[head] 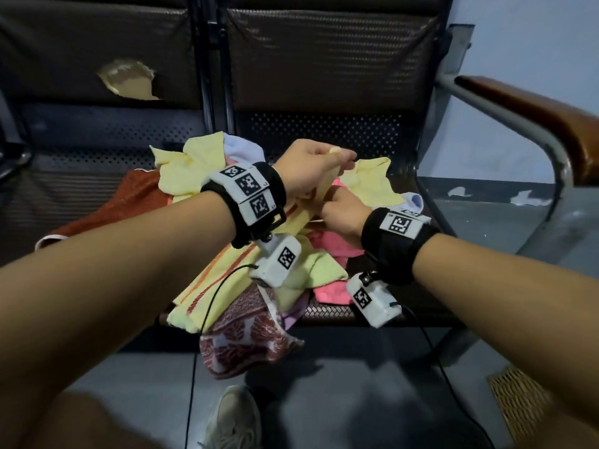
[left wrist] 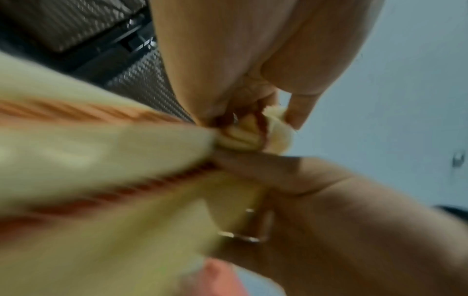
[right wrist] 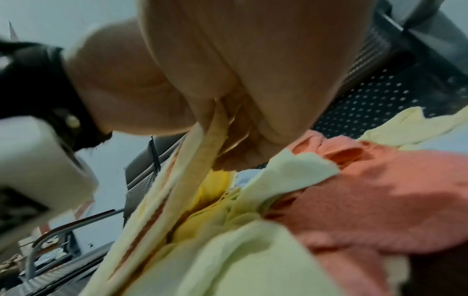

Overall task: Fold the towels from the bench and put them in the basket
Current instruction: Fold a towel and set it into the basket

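Observation:
A pale yellow towel with orange stripes (head: 223, 277) stretches from the pile on the bench seat (head: 324, 134) up to both hands. My left hand (head: 337, 157) pinches its bunched upper end, seen close in the left wrist view (left wrist: 263, 128). Just below, my right hand (head: 329, 202) grips the same towel as a narrow strip (right wrist: 215, 128). The pile holds pale yellow towels (head: 188, 170), pink towels (head: 330, 241), a rust-red towel (head: 136, 202) and a red-and-white patterned towel (head: 246, 335) hanging over the front edge. The corner of a woven basket (head: 522, 403) shows on the floor at the lower right.
The bench has a dark padded backrest with a torn patch (head: 129, 79) and a brown armrest (head: 534, 115) on a metal frame at the right. My shoe (head: 233, 419) stands on the grey floor below the seat. Camera cables hang from both wrists.

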{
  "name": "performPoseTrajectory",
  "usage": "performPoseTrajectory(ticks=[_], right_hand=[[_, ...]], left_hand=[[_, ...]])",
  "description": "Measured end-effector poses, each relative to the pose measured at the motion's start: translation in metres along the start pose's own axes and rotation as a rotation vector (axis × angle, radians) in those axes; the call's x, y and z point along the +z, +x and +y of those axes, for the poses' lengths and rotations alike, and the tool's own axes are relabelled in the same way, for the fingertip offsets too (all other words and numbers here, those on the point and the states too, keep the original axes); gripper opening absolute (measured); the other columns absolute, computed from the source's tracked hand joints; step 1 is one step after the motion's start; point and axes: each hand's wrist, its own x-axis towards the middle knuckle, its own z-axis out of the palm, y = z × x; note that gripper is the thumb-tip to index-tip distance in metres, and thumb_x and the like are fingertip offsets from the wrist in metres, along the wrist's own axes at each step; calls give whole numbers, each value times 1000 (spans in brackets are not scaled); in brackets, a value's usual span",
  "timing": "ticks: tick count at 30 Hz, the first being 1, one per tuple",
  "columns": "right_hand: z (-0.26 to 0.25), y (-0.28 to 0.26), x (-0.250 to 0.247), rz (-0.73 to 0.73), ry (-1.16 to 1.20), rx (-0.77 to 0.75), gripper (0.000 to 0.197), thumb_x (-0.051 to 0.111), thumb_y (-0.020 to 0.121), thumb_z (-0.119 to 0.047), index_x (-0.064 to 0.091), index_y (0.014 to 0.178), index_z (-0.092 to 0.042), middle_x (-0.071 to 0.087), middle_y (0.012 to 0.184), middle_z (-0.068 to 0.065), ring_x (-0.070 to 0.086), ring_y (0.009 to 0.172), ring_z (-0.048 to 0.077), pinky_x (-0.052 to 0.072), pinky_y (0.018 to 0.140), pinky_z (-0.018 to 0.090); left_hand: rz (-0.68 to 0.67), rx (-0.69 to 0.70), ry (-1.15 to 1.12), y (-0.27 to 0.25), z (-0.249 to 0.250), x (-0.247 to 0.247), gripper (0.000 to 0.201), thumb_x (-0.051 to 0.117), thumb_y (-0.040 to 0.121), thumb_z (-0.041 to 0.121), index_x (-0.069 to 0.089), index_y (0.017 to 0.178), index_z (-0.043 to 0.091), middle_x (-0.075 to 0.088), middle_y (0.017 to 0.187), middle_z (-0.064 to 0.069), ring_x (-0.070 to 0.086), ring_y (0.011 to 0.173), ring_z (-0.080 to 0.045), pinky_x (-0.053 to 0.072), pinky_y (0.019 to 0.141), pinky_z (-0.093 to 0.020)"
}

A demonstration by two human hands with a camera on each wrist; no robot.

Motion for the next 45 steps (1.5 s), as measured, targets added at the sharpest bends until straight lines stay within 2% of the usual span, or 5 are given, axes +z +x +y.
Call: performPoseTrajectory(ticks=[11, 18, 22, 37, 45], right_hand=[[-22, -24, -126, 743, -47, -65, 23, 40, 98, -19, 58, 84, -20, 60, 80, -6, 57, 85, 17, 46, 75, 27], [-2, -50, -153, 593, -599, 341, 38, 62, 86, -42, 60, 98, -7, 61, 112, 13, 56, 81, 23, 44, 67, 29], [-18, -57, -133, 512, -605, -72, 90, 77, 69, -46, 31, 144, -25, 50, 136, 6, 55, 111, 22, 51, 83, 30], [-28, -83, -175, 763, -663, -161, 29, 40, 80, -3, 56, 66, -23, 61, 78, 1, 55, 79, 20, 38, 70, 26], [-29, -88, -153, 456, -656, -216, 29, 62, 87, -39, 52, 64, -24, 52, 64, -7, 51, 63, 8, 39, 56, 28]], left_hand=[[-96, -97, 1398, 12, -45, -41, 19, 58, 90, 39, 58, 93, 20, 63, 90, -3, 52, 73, -25, 45, 70, -36], [101, 282, 846, 17, 4, 1, 8, 48, 82, 25, 54, 87, 23, 62, 83, 1, 59, 83, -28, 49, 71, -43], [-46, 461, 691, 9, 37, 47, 20, 53, 80, 18, 65, 95, 24, 65, 88, 9, 59, 83, -14, 41, 69, -29], [-301, 181, 1091, 9, 26, 34, 37, 57, 75, 58, 65, 82, 23, 65, 74, 2, 61, 73, -20, 51, 67, -37], [327, 111, 632, 25, 52, 46, 29, 43, 97, 30, 62, 88, 9, 62, 86, -6, 57, 79, -27, 40, 65, -33]])
